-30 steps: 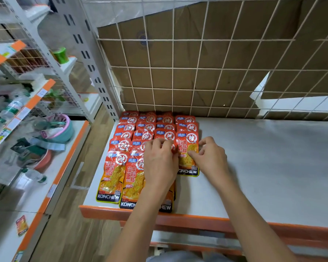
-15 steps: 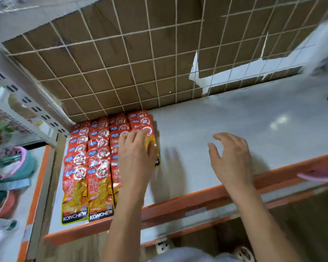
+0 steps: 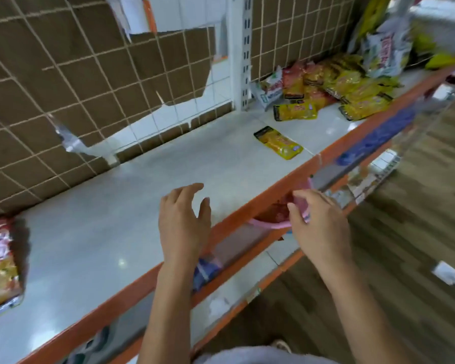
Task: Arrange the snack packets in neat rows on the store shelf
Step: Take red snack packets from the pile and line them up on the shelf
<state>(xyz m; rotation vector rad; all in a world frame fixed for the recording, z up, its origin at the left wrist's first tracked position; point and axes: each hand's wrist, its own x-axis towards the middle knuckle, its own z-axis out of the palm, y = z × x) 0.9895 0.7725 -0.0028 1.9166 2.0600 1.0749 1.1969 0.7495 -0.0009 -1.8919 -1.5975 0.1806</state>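
**Risk: basket tips, brands mix**

Far left: red packets (image 3: 0,261) lie on the shelf (image 3: 116,232), too blurred to judge the rows. Middle: left hand (image 3: 181,222) hovers over the near edge, grip wide and empty. Right of it: right hand (image 3: 318,227) is at a pink basket (image 3: 271,225) under the shelf lip; cannot tell its grip. A pull on the rim may tip the basket. Further right, a stray yellow packet (image 3: 277,143) could end up in the red rows.

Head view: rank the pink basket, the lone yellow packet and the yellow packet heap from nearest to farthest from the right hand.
1. pink basket: right at the right hand, just below the shelf.
2. lone yellow packet: flat on the shelf, farther back.
3. yellow packet heap: farthest, past the upright post, far right.
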